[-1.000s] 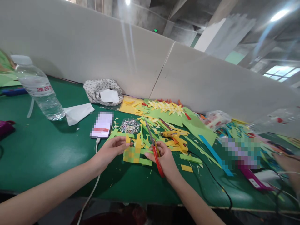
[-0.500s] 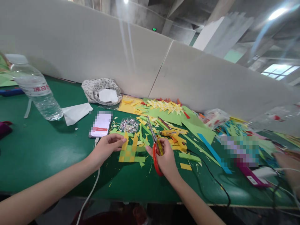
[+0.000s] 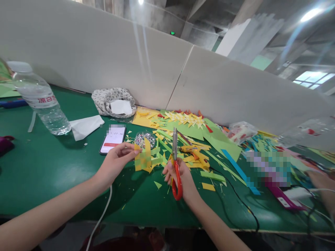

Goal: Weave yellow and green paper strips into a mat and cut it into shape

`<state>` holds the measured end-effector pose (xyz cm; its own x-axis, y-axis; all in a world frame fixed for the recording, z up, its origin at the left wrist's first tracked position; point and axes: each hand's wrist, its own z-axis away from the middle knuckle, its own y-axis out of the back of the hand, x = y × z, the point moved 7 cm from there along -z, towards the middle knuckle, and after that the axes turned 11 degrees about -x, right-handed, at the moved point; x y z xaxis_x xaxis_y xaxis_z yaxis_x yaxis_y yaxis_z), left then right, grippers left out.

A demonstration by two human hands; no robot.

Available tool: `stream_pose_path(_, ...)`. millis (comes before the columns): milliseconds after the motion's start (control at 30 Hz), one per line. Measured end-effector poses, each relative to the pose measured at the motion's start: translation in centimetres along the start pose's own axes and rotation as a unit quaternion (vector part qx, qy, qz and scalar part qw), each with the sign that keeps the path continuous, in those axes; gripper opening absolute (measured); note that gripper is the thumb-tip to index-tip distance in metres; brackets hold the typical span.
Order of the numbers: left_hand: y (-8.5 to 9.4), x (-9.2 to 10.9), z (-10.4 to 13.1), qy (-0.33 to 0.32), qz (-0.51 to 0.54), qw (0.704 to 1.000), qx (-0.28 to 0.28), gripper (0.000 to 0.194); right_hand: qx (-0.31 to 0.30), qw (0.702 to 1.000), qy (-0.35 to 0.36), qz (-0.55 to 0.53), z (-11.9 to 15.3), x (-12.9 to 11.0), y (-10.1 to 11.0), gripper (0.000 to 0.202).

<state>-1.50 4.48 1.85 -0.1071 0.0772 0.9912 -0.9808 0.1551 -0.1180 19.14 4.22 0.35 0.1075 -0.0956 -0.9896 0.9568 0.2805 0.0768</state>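
My left hand (image 3: 120, 158) is closed, pinching the left edge of a woven paper piece (image 3: 142, 161) made of yellow and green strips, whose loose strip ends stick out at the top and right. My right hand (image 3: 180, 174) is wrapped round a pair of red-handled scissors (image 3: 177, 181); the blades point away from me and look closed. Just past both hands, a clear round case of small beads or googly eyes (image 3: 141, 138) lies among green and yellow paper scraps. A yellow glue gun (image 3: 197, 156) rests right of the scissors.
A phone (image 3: 113, 138) with a white cable lies left of the case. Farther left stand a water bottle (image 3: 42, 99) and a white tissue (image 3: 86, 127). At the back is a spiky yellow paper piece (image 3: 183, 119). Right are a purple power strip (image 3: 284, 200) and another person's hand (image 3: 318, 179).
My left hand has lifted the woven paper and tilted it. The scissors have turned more upright in my right hand, and their blades have come together.
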Motion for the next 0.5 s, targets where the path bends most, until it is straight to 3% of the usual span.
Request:
stream_pose_path(67, -0.7, 1.4, 0.6, -0.092, -0.107, 0.99, -0.029, 0.01, -0.029, 0.998, -0.017, -0.05, 0.2, -0.1, -0.9, 0.051)
stream_pose_path(167, -3.4, 2.8, 2.2, -0.234, -0.296, 0.915, -0.139, 0.017, -0.033, 0.993, -0.04, -0.108, 0.8, -0.3, -1.5, 0.048)
stream_pose_path(233, -5.0, 2.4, 3.3, -0.276, -0.382, 0.857, -0.208, 0.023, -0.03, 0.992, -0.044, -0.118, 1.1, -0.4, -1.5, 0.042)
stream_pose_path(300, -5.9, 1.8, 3.9, -0.284, -0.421, 0.824, -0.251, 0.026, -0.029, 0.994, -0.025, -0.107, 1.0, -0.5, -1.2, 0.037)
stream_pose_path(367, -6.0, 1.9, 3.9, -0.28, -0.411, 0.831, -0.248, 0.024, -0.015, 0.997, 0.0, -0.079, 0.7, -0.7, -0.5, 0.034)
stream_pose_path(500, -3.3, 2.7, 2.1, -0.2, -0.304, 0.927, -0.091, 0.022, -0.006, 1.0, 0.014, -0.015, 0.6, -1.1, 0.3, 0.032)
